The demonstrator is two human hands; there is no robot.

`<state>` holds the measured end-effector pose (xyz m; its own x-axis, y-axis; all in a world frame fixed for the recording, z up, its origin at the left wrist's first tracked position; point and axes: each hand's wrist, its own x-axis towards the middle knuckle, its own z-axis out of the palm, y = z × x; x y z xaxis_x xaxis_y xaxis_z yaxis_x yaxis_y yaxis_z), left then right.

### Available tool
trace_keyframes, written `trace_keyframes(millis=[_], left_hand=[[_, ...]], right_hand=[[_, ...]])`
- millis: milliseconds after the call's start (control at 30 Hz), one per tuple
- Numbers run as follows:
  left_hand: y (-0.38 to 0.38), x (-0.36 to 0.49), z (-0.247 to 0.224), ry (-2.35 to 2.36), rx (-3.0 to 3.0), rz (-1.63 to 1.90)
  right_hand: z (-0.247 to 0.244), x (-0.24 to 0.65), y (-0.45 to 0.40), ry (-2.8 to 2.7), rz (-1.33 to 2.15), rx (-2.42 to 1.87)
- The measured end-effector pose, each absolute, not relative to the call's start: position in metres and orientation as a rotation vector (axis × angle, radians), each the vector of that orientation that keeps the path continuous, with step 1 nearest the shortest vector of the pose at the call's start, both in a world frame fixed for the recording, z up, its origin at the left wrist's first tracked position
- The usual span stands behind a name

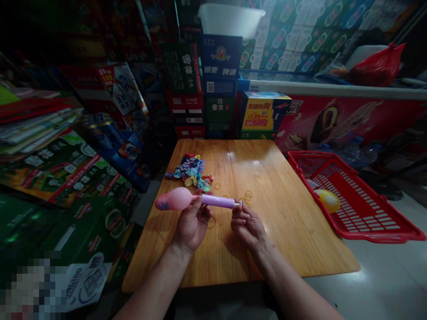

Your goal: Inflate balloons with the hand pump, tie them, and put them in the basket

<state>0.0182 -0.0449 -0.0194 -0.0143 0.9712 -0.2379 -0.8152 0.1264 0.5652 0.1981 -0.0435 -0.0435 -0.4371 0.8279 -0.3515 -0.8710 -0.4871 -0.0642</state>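
Observation:
A partly inflated pink balloon [178,198] with a bluish tip points left, its neck fitted on the end of a purple hand pump [218,202]. My left hand [192,222] is closed around the joint, pinching the balloon's neck against the pump. At the pump's other end, my right hand [246,223] grips the small white handle [238,203], which sits close to the barrel. Both hands are above the wooden table [283,231]. Beyond them lies a pile of colourful uninflated balloons [191,171], and several rubber bands [248,195] are scattered on the wood.
A red plastic basket [360,209] stands right of the table, with a yellow balloon [328,201] in it. Stacked drink cartons [222,66] rise behind the table, and green cartons [90,218] crowd the left side. A freezer [350,115] is at the back right.

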Motion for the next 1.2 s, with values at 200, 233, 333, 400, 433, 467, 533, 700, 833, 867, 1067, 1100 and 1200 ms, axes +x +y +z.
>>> trace_keyframes(millis=[200, 233, 333, 400, 433, 467, 533, 700, 833, 867, 1067, 1100, 1200], left_hand=[[-0.023, -0.006, -0.018, 0.692, 0.143, 1.534], [-0.021, -0.007, -0.020, 0.691, 0.138, 1.546], [-0.022, -0.002, -0.031, 0.670, 0.145, 1.496], [-0.025, 0.005, -0.038, 0.651, 0.113, 1.436], [-0.026, 0.007, -0.039, 0.638, 0.087, 1.418], [-0.026, 0.009, -0.040, 0.624, 0.062, 1.408], [-0.026, 0.010, -0.038, 0.593, 0.028, 1.401], [-0.026, 0.010, -0.028, 0.590, 0.002, 1.379], [-0.026, 0.011, -0.028, 0.589, 0.027, 1.351], [-0.027, 0.012, -0.029, 0.584, 0.034, 1.339], [-0.027, 0.016, -0.032, 0.617, 0.071, 1.365], [-0.026, 0.016, -0.031, 0.632, 0.080, 1.380], [-0.019, 0.006, -0.026, 0.678, 0.112, 1.447]], right_hand=[[-0.030, 0.216, -0.034, 0.043, 1.957, -0.311], [-0.030, 0.216, -0.034, 0.044, 1.946, -0.305], [-0.031, 0.204, -0.040, 0.048, 1.985, -0.309], [-0.033, 0.193, -0.047, 0.041, 2.036, -0.300], [-0.033, 0.189, -0.050, 0.048, 2.056, -0.291], [-0.034, 0.186, -0.052, 0.067, 2.069, -0.281], [-0.035, 0.185, -0.054, 0.127, 2.081, -0.266], [-0.040, 0.195, -0.046, 0.169, 2.067, -0.274], [-0.037, 0.197, -0.045, 0.163, 2.036, -0.245], [-0.036, 0.197, -0.046, 0.173, 2.032, -0.228], [-0.037, 0.196, -0.044, 0.258, 2.048, -0.247], [-0.038, 0.198, -0.042, 0.271, 2.047, -0.279], [-0.037, 0.210, -0.034, 0.252, 2.027, -0.351]])
